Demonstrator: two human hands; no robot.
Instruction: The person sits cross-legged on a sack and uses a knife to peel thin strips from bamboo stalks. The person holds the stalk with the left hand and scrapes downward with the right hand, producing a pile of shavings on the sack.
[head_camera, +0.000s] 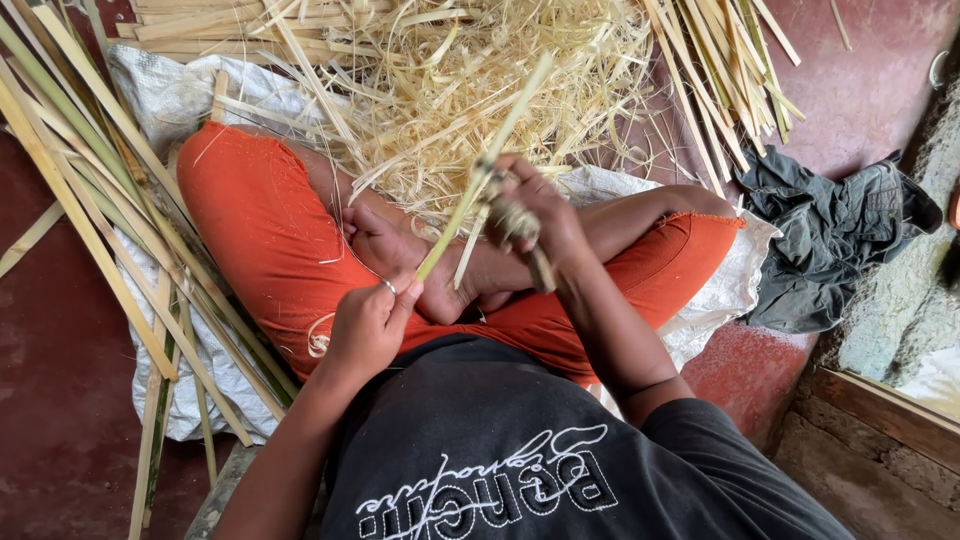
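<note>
Head view, left hand (366, 325) pinching bamboo strip (478, 195), right hand (535, 215) fisted

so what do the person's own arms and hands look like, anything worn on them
Both arms are bare from the short sleeves of a black T-shirt down. The left hand wears a thin silver-coloured ring on one finger. The right hand shows no ring or glove.
</note>
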